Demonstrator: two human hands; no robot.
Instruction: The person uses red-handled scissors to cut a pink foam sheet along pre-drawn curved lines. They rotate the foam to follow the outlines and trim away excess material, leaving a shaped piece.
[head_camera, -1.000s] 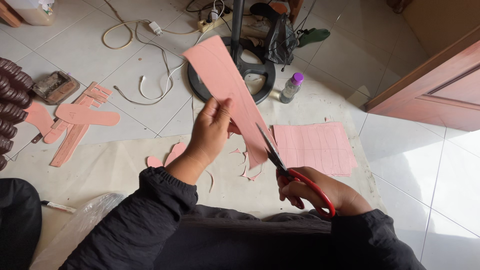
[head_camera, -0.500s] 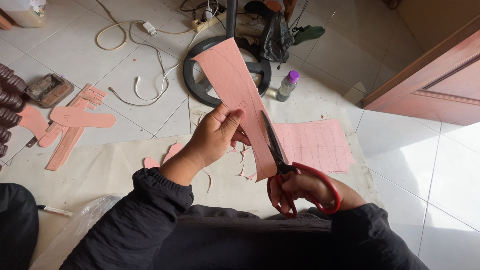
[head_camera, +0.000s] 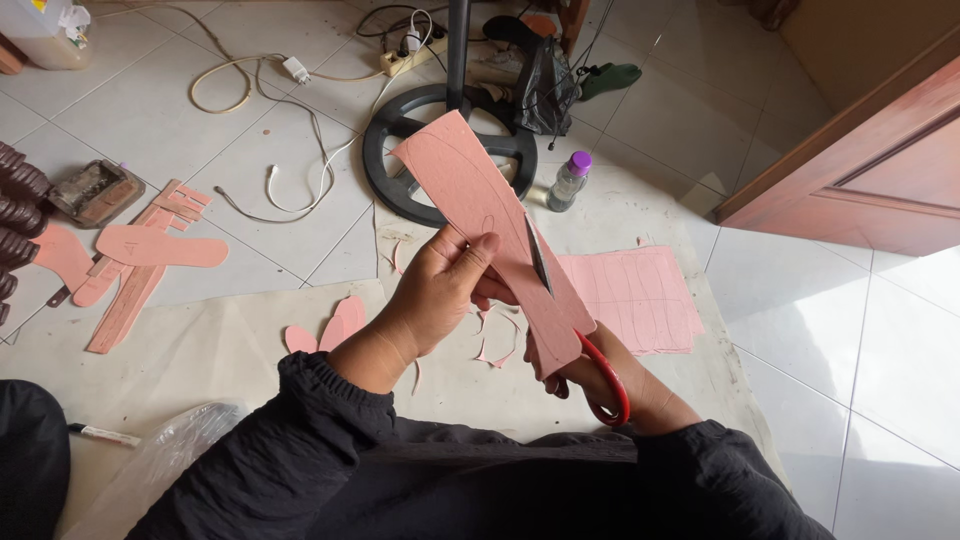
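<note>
My left hand (head_camera: 440, 290) pinches the pink strip (head_camera: 490, 225) at frame centre, holding it taut while my right hand (head_camera: 600, 370), closed through the red-handled scissors (head_camera: 585, 340), cuts.

Tiled floor (head_camera: 180, 120) bears a beige mat (head_camera: 200, 360), pink cutouts (head_camera: 150, 245), cables (head_camera: 300, 120).

a long pink sheet (head_camera: 480, 200) is standing up tilted, and red scissors (head_camera: 575, 330) are cutting into its right edge.
</note>
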